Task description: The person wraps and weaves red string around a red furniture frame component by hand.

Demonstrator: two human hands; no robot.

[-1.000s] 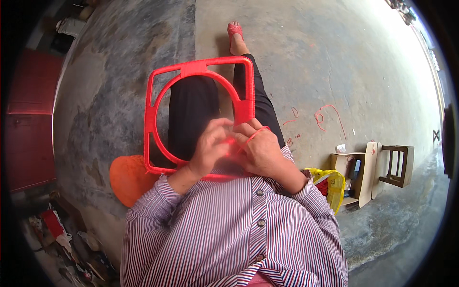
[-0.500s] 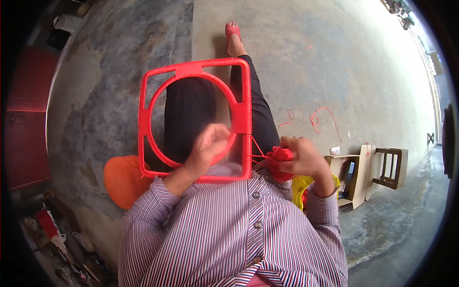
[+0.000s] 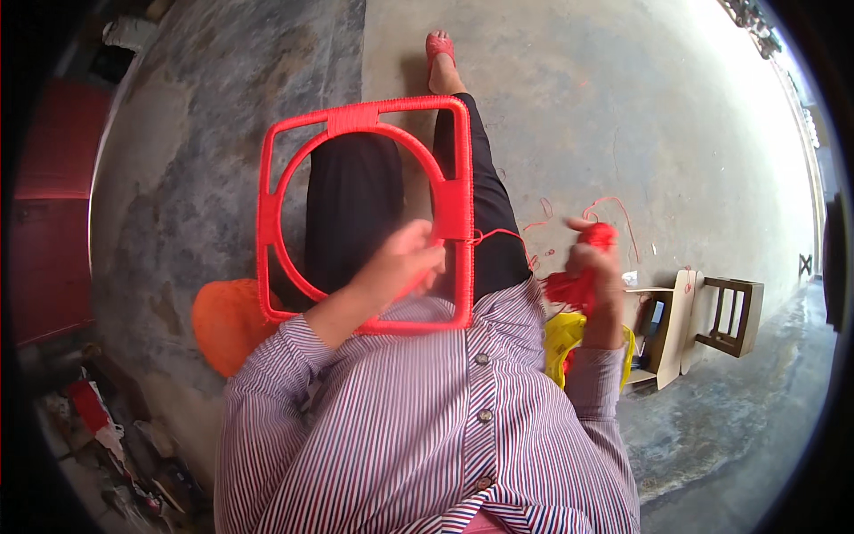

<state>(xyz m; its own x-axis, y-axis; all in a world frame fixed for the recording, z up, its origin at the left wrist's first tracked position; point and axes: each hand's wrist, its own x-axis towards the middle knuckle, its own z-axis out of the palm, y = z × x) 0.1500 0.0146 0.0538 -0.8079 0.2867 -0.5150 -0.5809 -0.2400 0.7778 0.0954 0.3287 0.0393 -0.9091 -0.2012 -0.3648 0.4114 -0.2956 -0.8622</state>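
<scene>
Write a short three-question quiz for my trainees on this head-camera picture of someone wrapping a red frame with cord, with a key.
1. True or false: the left hand rests at the right-hand bar of the red frame.
2. What does the right hand hold? A) scissors B) a bundle of red cord C) a hammer
3. Fill in: a taut red strand runs from the frame's right-hand bar toward the ____ hand.

Key
1. True: the fingers sit against that bar, inside the frame.
2. B: the hand is closed around the cord bundle, out to the side of the frame.
3. Right.
</scene>
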